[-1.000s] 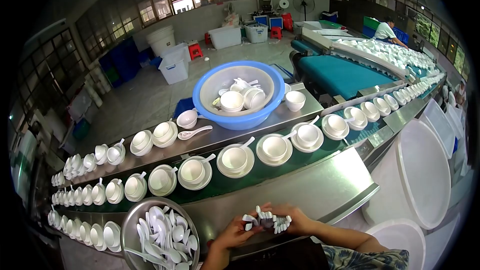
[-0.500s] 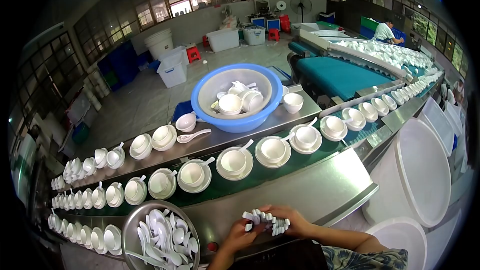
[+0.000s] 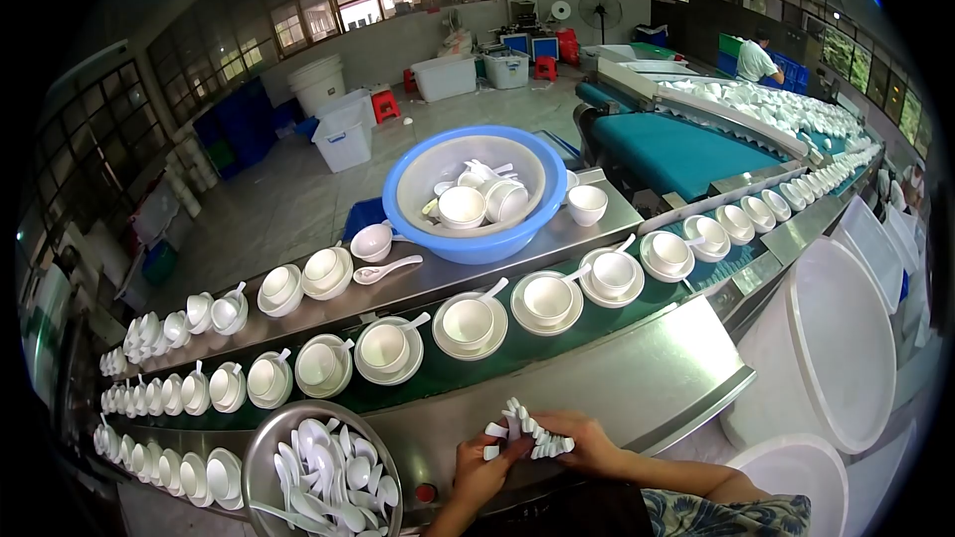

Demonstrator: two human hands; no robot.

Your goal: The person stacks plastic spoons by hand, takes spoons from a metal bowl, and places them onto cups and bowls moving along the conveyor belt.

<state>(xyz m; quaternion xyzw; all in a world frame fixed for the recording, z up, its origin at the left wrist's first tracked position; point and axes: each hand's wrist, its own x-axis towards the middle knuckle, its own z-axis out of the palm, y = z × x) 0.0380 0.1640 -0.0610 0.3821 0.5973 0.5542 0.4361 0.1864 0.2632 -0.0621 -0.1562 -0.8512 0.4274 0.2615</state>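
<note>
Over the steel ledge at the bottom, my left hand [image 3: 482, 469] and my right hand [image 3: 589, 446] are closed around a bunch of white spoons [image 3: 537, 435]. Several handle ends stick out in a fanned row; the rest of the bunch is hidden by my fingers. To the left of my hands, a round steel bowl [image 3: 254, 457] holds a heap of loose white spoons [image 3: 323, 472]. Beyond my hands, a row of white place settings, each a cup on a saucer [image 3: 468, 323] and mostly with a spoon, lines the green conveyor belt [image 3: 448, 363].
A blue basin [image 3: 473, 247] with cups and spoons stands on the far steel ledge, beside a lone cup [image 3: 587, 201] and a spoon [image 3: 388, 269]. Large white tubs [image 3: 846, 358] are at my right. A person [image 3: 756, 62] works at the back right near piled crockery [image 3: 756, 104].
The spoon bunch has shifted between my hands, its handle ends now fanned more upright. My fingers stay closed on it. The person at the back right has straightened up.
</note>
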